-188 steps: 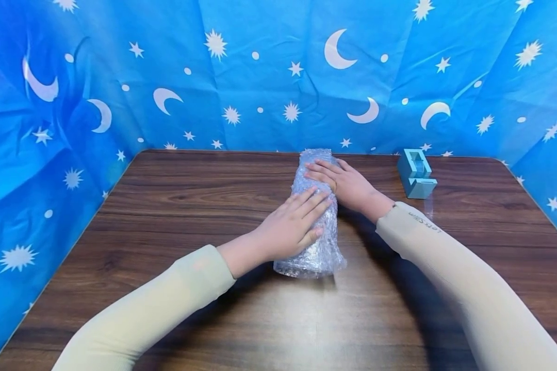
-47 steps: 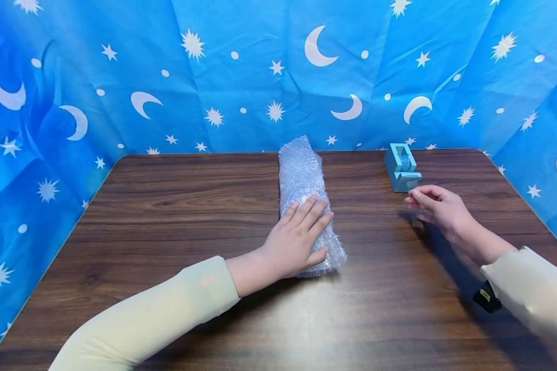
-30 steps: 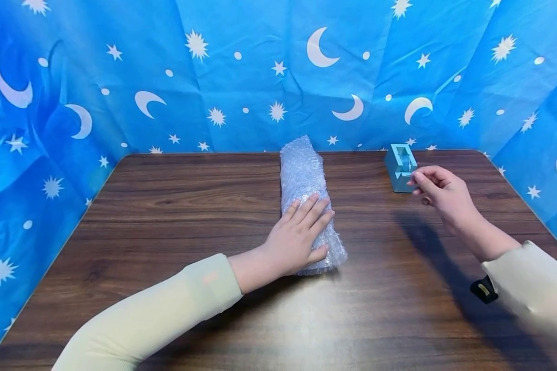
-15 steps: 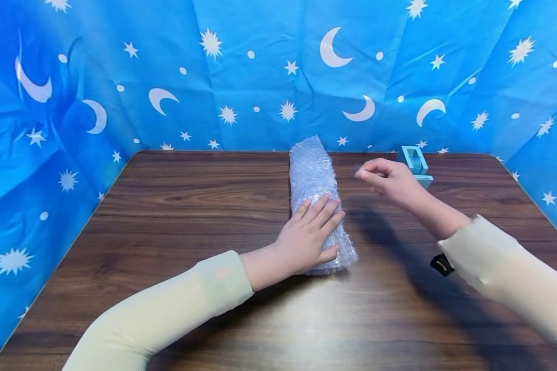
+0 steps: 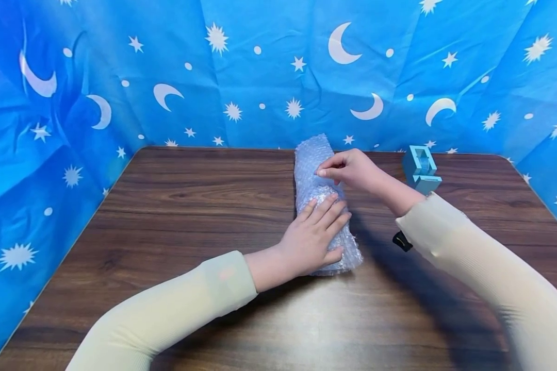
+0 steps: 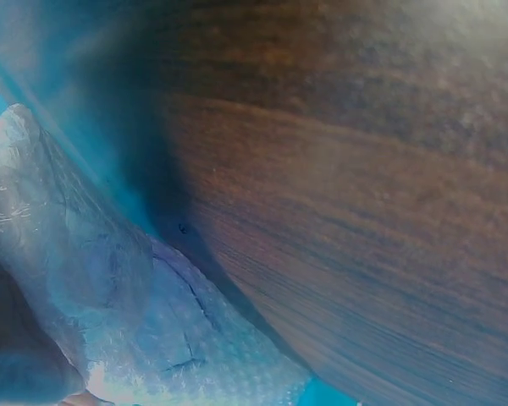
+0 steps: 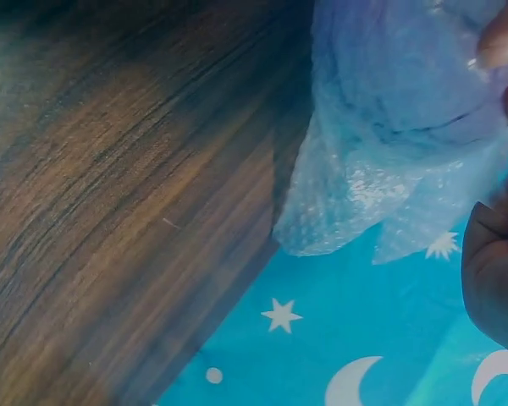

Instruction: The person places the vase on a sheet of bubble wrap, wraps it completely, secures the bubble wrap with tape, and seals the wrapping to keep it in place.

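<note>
A long bundle of bubble wrap lies on the table, its far end close to the back edge. My left hand rests flat on its near half, fingers spread. Over the far half, my right hand pinches a small clear piece of tape between thumb and forefinger, the tape barely visible now. The right wrist view shows the loose, ruffled end of the bubble wrap and the right hand at the right edge. In the left wrist view the wrap fills the lower left.
A light-blue tape dispenser stands at the back right, behind the right forearm. The wooden table reaches back to a blue curtain with white moons and stars. A black band shows at the right cuff.
The right hand has pulled a piece of tape from the dispenser and moved left with it to above the bubble wrap. The left hand has stayed on the bundle during the last moments.
</note>
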`<action>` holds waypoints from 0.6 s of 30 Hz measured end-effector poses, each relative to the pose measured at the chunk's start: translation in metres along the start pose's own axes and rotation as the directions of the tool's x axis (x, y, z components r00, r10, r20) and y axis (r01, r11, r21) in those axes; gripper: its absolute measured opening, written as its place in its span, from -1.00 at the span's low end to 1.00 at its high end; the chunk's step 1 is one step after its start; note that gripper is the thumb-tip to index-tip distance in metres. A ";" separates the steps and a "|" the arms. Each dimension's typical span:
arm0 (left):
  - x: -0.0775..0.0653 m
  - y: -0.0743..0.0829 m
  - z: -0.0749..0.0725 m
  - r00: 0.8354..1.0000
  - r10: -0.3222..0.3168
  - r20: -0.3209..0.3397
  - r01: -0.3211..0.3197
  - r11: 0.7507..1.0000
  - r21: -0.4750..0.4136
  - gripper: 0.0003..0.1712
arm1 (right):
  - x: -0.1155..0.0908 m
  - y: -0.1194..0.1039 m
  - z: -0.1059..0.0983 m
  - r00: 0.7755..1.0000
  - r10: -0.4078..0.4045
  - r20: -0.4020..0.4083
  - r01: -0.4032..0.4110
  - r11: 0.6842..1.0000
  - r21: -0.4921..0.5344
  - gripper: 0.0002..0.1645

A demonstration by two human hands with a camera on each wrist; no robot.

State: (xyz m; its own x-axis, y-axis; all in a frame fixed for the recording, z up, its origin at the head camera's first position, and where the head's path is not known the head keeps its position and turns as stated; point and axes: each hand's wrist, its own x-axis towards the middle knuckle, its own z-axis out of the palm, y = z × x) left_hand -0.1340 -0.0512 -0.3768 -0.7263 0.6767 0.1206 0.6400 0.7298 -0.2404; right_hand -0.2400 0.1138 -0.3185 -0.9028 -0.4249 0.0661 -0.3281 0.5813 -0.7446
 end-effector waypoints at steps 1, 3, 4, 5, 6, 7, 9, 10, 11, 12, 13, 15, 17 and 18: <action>0.000 0.000 0.000 1.000 0.000 0.006 0.000 1.000 0.000 -0.20 | 0.002 0.001 0.001 1.000 0.006 0.007 -0.006 1.000 0.003 -0.67; 0.001 0.000 -0.001 1.000 0.002 0.014 -0.002 1.000 -0.004 -0.20 | 0.007 0.003 0.001 0.999 0.028 0.023 -0.028 1.000 0.014 -0.67; 0.001 0.000 -0.001 1.000 0.004 0.017 -0.004 1.000 -0.005 -0.20 | 0.008 0.005 0.001 0.999 0.036 0.033 -0.037 0.999 0.018 -0.67; 0.001 0.001 -0.001 1.000 0.006 0.019 -0.006 1.000 -0.004 -0.20 | 0.009 0.007 0.001 0.998 0.042 0.045 -0.043 0.999 0.027 -0.67; 0.001 0.001 -0.001 1.000 0.008 0.020 -0.008 1.000 -0.004 -0.20 | 0.010 0.009 0.001 0.997 0.045 0.058 -0.047 0.998 0.033 -0.67; 0.001 0.001 -0.001 1.000 0.009 0.018 -0.009 1.000 -0.001 -0.20 | 0.011 0.011 0.002 0.996 0.047 0.069 -0.050 0.998 0.044 -0.67; 0.001 0.001 -0.001 1.000 0.011 0.011 -0.011 1.000 0.004 -0.20 | 0.011 0.016 0.003 0.996 0.038 0.085 -0.044 0.996 0.078 -0.67; 0.000 0.001 -0.002 1.000 0.012 0.008 -0.012 1.000 0.009 -0.20 | 0.011 0.018 0.004 0.995 0.031 0.092 -0.040 0.994 0.099 -0.68; 0.000 0.001 -0.002 1.000 0.014 0.004 -0.014 1.000 0.013 -0.20 | 0.011 0.020 0.005 0.995 0.030 0.098 -0.041 0.992 0.117 -0.68; 0.000 0.001 -0.003 1.000 0.015 0.006 -0.015 1.000 0.014 -0.20 | 0.011 0.021 0.006 0.994 0.036 0.101 -0.049 0.990 0.129 -0.68; 0.000 0.001 -0.003 1.000 0.015 0.009 -0.016 1.000 0.012 -0.20 | 0.012 0.021 0.006 0.993 0.046 0.105 -0.060 0.989 0.139 -0.67; 0.000 0.000 -0.004 1.000 0.013 0.015 -0.013 1.000 0.005 -0.19 | 0.012 0.021 0.007 0.989 0.075 0.126 -0.092 0.985 0.143 -0.64; 0.000 -0.001 -0.003 1.000 0.008 0.016 -0.008 1.000 -0.004 -0.20 | 0.015 0.020 0.007 0.982 0.104 0.158 -0.126 0.983 0.133 -0.60; 0.000 -0.001 -0.002 1.000 0.005 0.014 -0.004 1.000 -0.007 -0.20 | 0.016 0.019 0.007 0.977 0.115 0.178 -0.140 0.980 0.140 -0.58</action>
State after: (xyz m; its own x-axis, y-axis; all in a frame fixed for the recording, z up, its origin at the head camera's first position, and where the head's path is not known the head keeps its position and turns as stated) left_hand -0.1339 -0.0522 -0.3744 -0.7270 0.6785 0.1055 0.6450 0.7275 -0.2339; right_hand -0.2587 0.1138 -0.3364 -0.8707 -0.4719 -0.1386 -0.1560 0.5324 -0.8320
